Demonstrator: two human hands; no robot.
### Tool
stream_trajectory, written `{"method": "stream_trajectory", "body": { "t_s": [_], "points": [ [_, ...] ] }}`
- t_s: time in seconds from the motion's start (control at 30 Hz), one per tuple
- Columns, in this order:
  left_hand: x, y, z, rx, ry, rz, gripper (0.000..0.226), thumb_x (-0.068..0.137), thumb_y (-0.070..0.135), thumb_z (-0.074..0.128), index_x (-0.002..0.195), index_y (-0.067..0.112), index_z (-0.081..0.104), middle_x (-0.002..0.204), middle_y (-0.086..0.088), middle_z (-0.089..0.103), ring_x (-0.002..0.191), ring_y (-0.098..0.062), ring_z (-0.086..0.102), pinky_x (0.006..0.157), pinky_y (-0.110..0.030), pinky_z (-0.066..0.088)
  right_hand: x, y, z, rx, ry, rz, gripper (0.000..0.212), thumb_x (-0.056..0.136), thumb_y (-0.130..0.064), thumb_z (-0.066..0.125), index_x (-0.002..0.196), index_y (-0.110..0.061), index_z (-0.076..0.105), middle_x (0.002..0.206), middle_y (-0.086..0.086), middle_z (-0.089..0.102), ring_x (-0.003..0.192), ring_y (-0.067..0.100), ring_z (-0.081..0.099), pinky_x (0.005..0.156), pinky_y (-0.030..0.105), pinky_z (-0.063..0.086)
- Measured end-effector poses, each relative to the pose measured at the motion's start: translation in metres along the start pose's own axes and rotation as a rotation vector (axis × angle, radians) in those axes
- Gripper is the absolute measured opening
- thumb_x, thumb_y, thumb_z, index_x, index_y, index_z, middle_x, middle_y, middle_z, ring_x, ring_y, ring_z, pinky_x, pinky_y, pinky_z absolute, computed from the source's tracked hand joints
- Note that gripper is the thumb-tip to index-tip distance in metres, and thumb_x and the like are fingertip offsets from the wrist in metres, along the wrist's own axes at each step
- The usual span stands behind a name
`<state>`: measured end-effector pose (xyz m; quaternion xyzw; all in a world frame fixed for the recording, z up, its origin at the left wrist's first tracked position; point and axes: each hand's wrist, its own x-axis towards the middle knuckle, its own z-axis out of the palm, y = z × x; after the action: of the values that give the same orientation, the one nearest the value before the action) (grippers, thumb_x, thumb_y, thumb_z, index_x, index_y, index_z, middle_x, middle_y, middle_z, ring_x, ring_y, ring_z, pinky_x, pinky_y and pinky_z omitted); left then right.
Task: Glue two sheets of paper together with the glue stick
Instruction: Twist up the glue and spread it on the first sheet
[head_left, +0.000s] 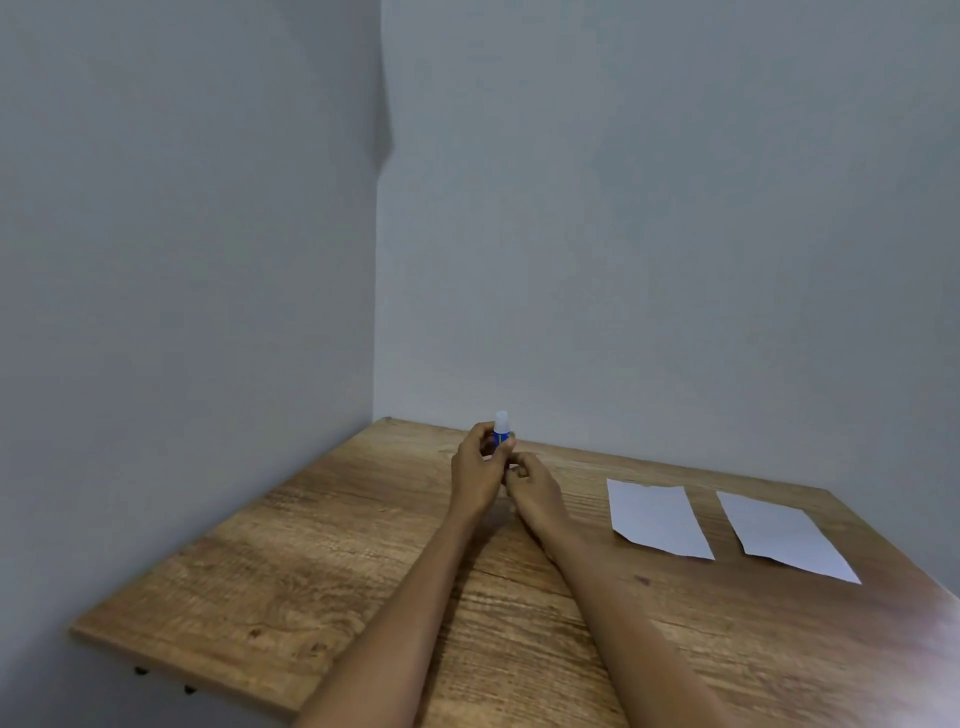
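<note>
Over the far middle of the wooden table (363, 545), we've got the glue stick (502, 431) upright, left hand (475, 470) wrapped round its blue barrel, white cap on top. Right hand (535, 486) curls just beneath; gripping or not, we can't tell. It looks light, rigid, slick, so we'd hold the barrel. Both paper sheets (660, 519) lie flat, thin and floppy, to the right.
</note>
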<state>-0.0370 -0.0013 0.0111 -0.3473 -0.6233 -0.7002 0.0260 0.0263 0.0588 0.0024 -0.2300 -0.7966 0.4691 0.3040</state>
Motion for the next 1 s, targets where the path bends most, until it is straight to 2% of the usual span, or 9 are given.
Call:
{"method": "stream_trajectory", "body": {
  "t_s": [0.1, 0.17, 0.27, 0.53, 0.73, 0.77, 0.83, 0.9, 1.0],
  "points": [
    [-0.002, -0.005, 0.003, 0.042, -0.065, -0.054, 0.013, 0.087, 0.01, 0.063, 0.098, 0.006, 0.057, 0.095, -0.011, 0.065, 0.085, -0.016, 0.061, 0.077, -0.027, 0.05, -0.002, 0.005, -0.002, -0.278, 0.057, -0.043, 0.026, 0.09, -0.027, 0.05, 0.112, -0.017, 0.06, 0.105, 0.002, 0.069, 0.099, 0.024, 0.063, 0.073, 0.031, 0.045],
    [-0.004, -0.01, 0.005, 0.061, -0.097, -0.09, 0.02, 0.086, 0.011, 0.064, 0.102, 0.002, 0.056, 0.101, -0.015, 0.066, 0.09, -0.021, 0.062, 0.082, -0.034, 0.052, -0.002, 0.008, -0.004, -0.355, 0.097, -0.029, 0.024, 0.089, -0.027, 0.048, 0.106, -0.018, 0.063, 0.103, 0.004, 0.07, 0.097, 0.026, 0.065, 0.074, 0.035, 0.049],
    [-0.006, -0.014, 0.004, 0.091, -0.131, -0.135, 0.022, 0.085, 0.011, 0.064, 0.104, 0.002, 0.055, 0.103, -0.011, 0.066, 0.089, -0.016, 0.06, 0.077, -0.028, 0.05, -0.001, 0.01, -0.005, -0.433, 0.075, -0.018, 0.02, 0.087, -0.021, 0.047, 0.091, -0.018, 0.067, 0.094, 0.006, 0.071, 0.088, 0.026, 0.065, 0.07, 0.036, 0.05],
    [-0.004, -0.022, 0.002, 0.156, -0.138, -0.188, 0.02, 0.083, 0.013, 0.067, 0.096, 0.011, 0.052, 0.1, -0.009, 0.064, 0.089, -0.017, 0.057, 0.072, -0.024, 0.044, 0.003, 0.014, -0.003, -0.485, 0.03, -0.007, 0.025, 0.086, -0.018, 0.048, 0.061, -0.021, 0.049, 0.079, 0.008, 0.065, 0.078, 0.027, 0.061, 0.061, 0.032, 0.041],
    [-0.014, -0.01, -0.001, 0.101, -0.165, -0.265, 0.057, 0.081, 0.013, 0.071, 0.127, 0.008, 0.037, 0.112, -0.006, 0.053, 0.098, -0.017, 0.053, 0.072, -0.023, 0.048, -0.011, 0.006, -0.018, -0.381, -0.063, 0.017, 0.012, 0.079, -0.012, 0.058, 0.072, -0.02, 0.051, 0.078, -0.001, 0.055, 0.08, 0.02, 0.054, 0.062, 0.031, 0.042],
    [-0.016, -0.008, -0.002, 0.123, -0.12, -0.238, 0.058, 0.081, 0.014, 0.072, 0.126, 0.006, 0.036, 0.115, -0.005, 0.047, 0.103, -0.018, 0.051, 0.079, -0.026, 0.048, -0.015, 0.004, -0.022, -0.344, -0.095, 0.025, 0.007, 0.08, -0.013, 0.058, 0.084, -0.019, 0.057, 0.087, -0.001, 0.056, 0.085, 0.02, 0.054, 0.061, 0.027, 0.041],
    [-0.022, 0.0, -0.003, 0.214, 0.062, -0.061, 0.042, 0.082, 0.019, 0.07, 0.112, 0.006, 0.042, 0.111, -0.004, 0.042, 0.105, -0.021, 0.046, 0.09, -0.033, 0.043, -0.02, 0.002, -0.033, -0.345, -0.095, 0.009, 0.032, 0.086, -0.015, 0.052, 0.118, -0.013, 0.056, 0.113, 0.003, 0.056, 0.103, 0.022, 0.055, 0.073, 0.027, 0.043],
    [-0.033, 0.016, 0.001, 0.238, 0.174, 0.218, 0.021, 0.088, 0.024, 0.059, 0.092, 0.012, 0.042, 0.096, -0.003, 0.041, 0.091, -0.02, 0.045, 0.083, -0.035, 0.041, -0.028, 0.003, -0.054, -0.436, 0.043, -0.016, 0.039, 0.089, -0.009, 0.042, 0.126, -0.011, 0.052, 0.131, 0.008, 0.051, 0.116, 0.025, 0.052, 0.089, 0.034, 0.045],
    [-0.047, 0.037, 0.026, 0.25, -0.007, 0.44, 0.01, 0.09, 0.02, 0.049, 0.083, 0.016, 0.043, 0.083, 0.002, 0.045, 0.075, -0.014, 0.044, 0.072, -0.031, 0.037, -0.034, 0.011, -0.095, -0.625, 0.282, 0.004, 0.036, 0.088, -0.003, 0.041, 0.121, -0.009, 0.056, 0.128, 0.012, 0.054, 0.119, 0.029, 0.05, 0.094, 0.038, 0.042]
  ]
}}
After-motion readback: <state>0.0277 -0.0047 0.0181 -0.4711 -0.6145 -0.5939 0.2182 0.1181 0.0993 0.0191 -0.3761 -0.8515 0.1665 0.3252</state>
